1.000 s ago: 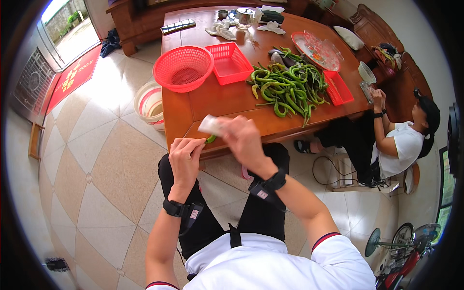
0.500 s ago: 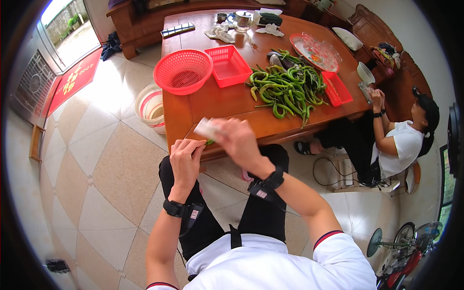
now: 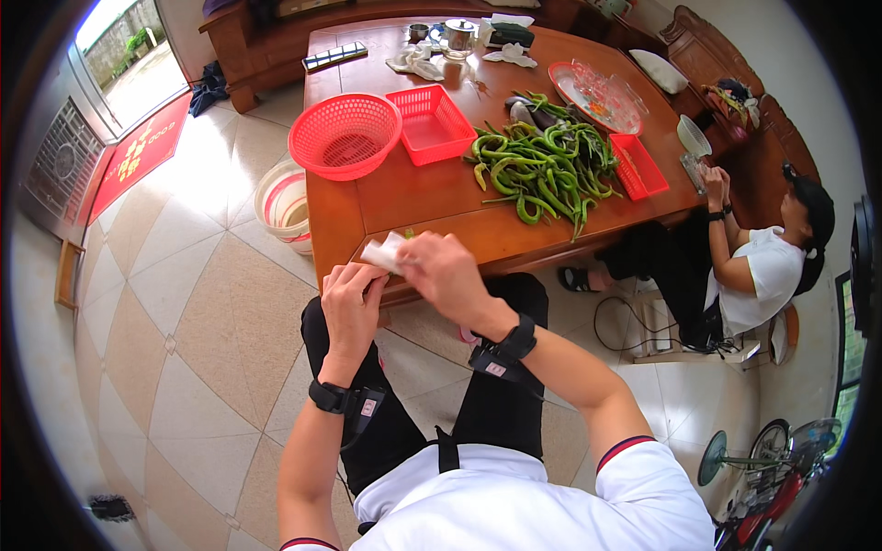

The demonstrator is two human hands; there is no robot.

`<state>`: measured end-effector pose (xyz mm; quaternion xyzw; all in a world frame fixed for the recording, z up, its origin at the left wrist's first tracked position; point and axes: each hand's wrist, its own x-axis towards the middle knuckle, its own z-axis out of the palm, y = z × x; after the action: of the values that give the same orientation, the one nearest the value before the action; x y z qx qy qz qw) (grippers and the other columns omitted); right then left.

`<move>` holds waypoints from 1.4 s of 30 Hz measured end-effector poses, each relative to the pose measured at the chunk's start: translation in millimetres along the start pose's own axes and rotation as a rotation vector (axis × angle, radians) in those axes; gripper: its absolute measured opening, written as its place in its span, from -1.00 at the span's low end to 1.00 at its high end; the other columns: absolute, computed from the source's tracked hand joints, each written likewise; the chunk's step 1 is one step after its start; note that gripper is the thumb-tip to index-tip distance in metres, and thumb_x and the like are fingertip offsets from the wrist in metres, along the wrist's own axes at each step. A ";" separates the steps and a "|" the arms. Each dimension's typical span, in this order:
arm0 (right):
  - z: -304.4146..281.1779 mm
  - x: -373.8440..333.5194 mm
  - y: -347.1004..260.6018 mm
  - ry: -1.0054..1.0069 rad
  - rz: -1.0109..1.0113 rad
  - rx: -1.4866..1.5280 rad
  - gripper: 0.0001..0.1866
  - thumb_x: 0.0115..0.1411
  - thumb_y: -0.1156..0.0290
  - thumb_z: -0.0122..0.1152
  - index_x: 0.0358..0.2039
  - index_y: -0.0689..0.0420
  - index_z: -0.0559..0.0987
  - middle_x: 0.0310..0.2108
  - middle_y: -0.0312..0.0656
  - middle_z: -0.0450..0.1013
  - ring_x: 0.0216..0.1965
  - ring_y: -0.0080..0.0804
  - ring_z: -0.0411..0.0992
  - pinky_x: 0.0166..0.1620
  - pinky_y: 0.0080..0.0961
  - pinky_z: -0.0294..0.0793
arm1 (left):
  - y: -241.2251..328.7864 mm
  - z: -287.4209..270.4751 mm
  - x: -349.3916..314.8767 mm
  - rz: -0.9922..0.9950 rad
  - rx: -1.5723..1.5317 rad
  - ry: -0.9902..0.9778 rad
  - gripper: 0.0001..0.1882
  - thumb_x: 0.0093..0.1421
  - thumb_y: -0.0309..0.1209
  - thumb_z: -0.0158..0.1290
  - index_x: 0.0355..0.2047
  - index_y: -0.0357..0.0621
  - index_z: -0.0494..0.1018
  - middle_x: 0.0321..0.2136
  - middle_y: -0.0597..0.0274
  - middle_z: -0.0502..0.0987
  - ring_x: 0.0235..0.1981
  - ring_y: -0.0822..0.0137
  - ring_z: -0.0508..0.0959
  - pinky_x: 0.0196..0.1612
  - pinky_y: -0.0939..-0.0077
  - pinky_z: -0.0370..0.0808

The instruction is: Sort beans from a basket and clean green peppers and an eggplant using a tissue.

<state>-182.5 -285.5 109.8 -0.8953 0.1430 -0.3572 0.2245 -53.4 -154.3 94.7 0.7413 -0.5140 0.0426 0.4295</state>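
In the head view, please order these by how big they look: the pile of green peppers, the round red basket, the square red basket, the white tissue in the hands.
1. Pile of green peppers, the widest.
2. Round red basket.
3. Square red basket, only slightly smaller than the round one; they sit close together, so this is fairly sure.
4. White tissue, smallest though nearest the camera.

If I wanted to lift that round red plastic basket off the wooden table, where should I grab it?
Probably by the rim of the round red plastic basket, coming from the table edge on the tiled-floor side. It stands upright with its open mouth up, the rim is bare all round, and that side overhangs the wooden table, while a square red basket crowds the other.
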 end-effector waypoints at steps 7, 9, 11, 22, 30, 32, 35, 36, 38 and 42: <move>-20.5 11.7 49.2 0.047 0.165 -0.268 -0.86 0.25 0.30 0.24 -0.29 0.08 0.60 -0.35 -0.15 0.51 -0.26 -0.10 0.49 -0.15 -0.19 0.40 | 3.3 0.4 3.0 -0.003 -0.071 -0.018 -0.93 0.18 -0.46 0.21 -0.33 -0.11 0.65 -0.37 0.25 0.60 -0.26 0.16 0.54 -0.12 0.31 0.41; -31.1 12.0 58.8 0.125 0.267 -0.193 -0.83 0.27 0.33 0.25 -0.24 0.16 0.61 -0.32 -0.12 0.53 -0.30 -0.13 0.51 -0.18 -0.22 0.45 | 0.3 2.0 2.1 -0.022 -0.076 -0.008 -0.90 0.18 -0.47 0.21 -0.28 -0.11 0.65 -0.33 0.23 0.61 -0.22 0.15 0.54 -0.08 0.30 0.43; -38.3 11.6 57.8 0.167 0.353 -0.022 -0.82 0.28 0.36 0.24 -0.20 0.19 0.60 -0.33 -0.12 0.54 -0.34 -0.22 0.51 -0.22 -0.29 0.47 | 1.7 3.5 2.8 -0.044 -0.077 0.003 -0.86 0.18 -0.49 0.20 -0.23 -0.11 0.65 -0.28 0.21 0.62 -0.17 0.13 0.54 -0.05 0.30 0.44; -14.9 2.6 -33.7 0.024 0.378 0.478 -0.79 0.32 0.45 0.26 -0.09 0.21 0.49 -0.38 -0.19 0.53 -0.41 -0.49 0.49 -0.31 -0.53 0.49 | 49.9 -6.1 4.2 -0.356 -0.634 0.069 -0.73 0.28 -0.49 0.19 -0.04 -0.30 0.48 -0.24 0.13 0.63 -0.29 0.40 0.65 -0.19 0.56 0.57; -15.2 4.5 -32.7 -0.106 0.222 0.378 -0.75 0.26 0.50 0.27 -0.05 0.19 0.58 -0.26 -0.13 0.56 -0.31 -0.32 0.52 -0.17 -0.43 0.53 | 12.7 -17.1 -10.0 -0.504 -0.871 0.171 -0.85 0.39 -0.44 0.12 -0.16 -0.28 0.44 -0.26 0.24 0.62 -0.22 0.54 0.59 -0.14 0.64 0.52; -15.9 10.3 -14.0 -0.025 0.058 0.054 -0.74 0.17 0.49 0.30 -0.10 0.15 0.63 -0.14 -0.16 0.57 -0.13 -0.11 0.47 -0.03 -0.30 0.51 | 4.1 -25.8 -11.4 -0.490 -0.816 0.229 -0.85 0.38 -0.45 0.12 -0.16 -0.28 0.45 -0.26 0.29 0.59 -0.23 0.55 0.57 -0.15 0.64 0.50; -15.6 11.2 8.1 -0.060 -0.034 -0.160 -0.77 0.12 0.42 0.36 -0.18 0.09 0.67 -0.09 -0.26 0.55 -0.02 -0.23 0.41 0.03 -0.27 0.46 | -8.0 -30.7 -13.3 -0.435 -0.655 0.275 -0.85 0.38 -0.46 0.12 -0.15 -0.31 0.46 -0.25 0.31 0.57 -0.22 0.56 0.55 -0.17 0.64 0.51; -14.2 10.6 11.8 -0.123 -0.034 -0.193 -0.78 0.11 0.39 0.38 -0.20 0.07 0.68 0.00 -0.28 0.51 0.04 -0.24 0.37 0.08 -0.28 0.41 | -7.9 -32.1 -12.8 -0.451 -0.617 0.296 -0.86 0.36 -0.49 0.13 -0.15 -0.32 0.50 -0.22 0.27 0.59 -0.25 0.50 0.58 -0.19 0.61 0.53; -10.8 7.9 15.5 -0.140 -0.048 -0.211 -0.77 0.10 0.39 0.38 -0.20 0.08 0.68 0.00 -0.28 0.51 0.05 -0.23 0.37 0.08 -0.27 0.41 | -1.3 -32.4 -8.6 -0.367 -0.471 0.274 -0.87 0.33 -0.50 0.14 -0.17 -0.31 0.53 -0.20 0.22 0.60 -0.25 0.45 0.59 -0.20 0.57 0.54; -7.5 3.6 10.3 -0.142 -0.044 -0.225 -0.76 0.07 0.38 0.40 -0.22 0.09 0.68 -0.02 -0.27 0.50 0.06 -0.20 0.37 0.06 -0.25 0.40 | 23.5 -14.1 0.5 -0.113 -0.220 0.128 -0.87 0.23 -0.52 0.18 -0.21 -0.22 0.62 -0.20 0.12 0.61 -0.22 0.23 0.62 -0.19 0.43 0.57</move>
<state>-186.2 -298.1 111.5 -0.9408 0.1459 -0.2794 0.1245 -66.7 -147.5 117.7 0.7132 -0.4447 0.0089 0.5418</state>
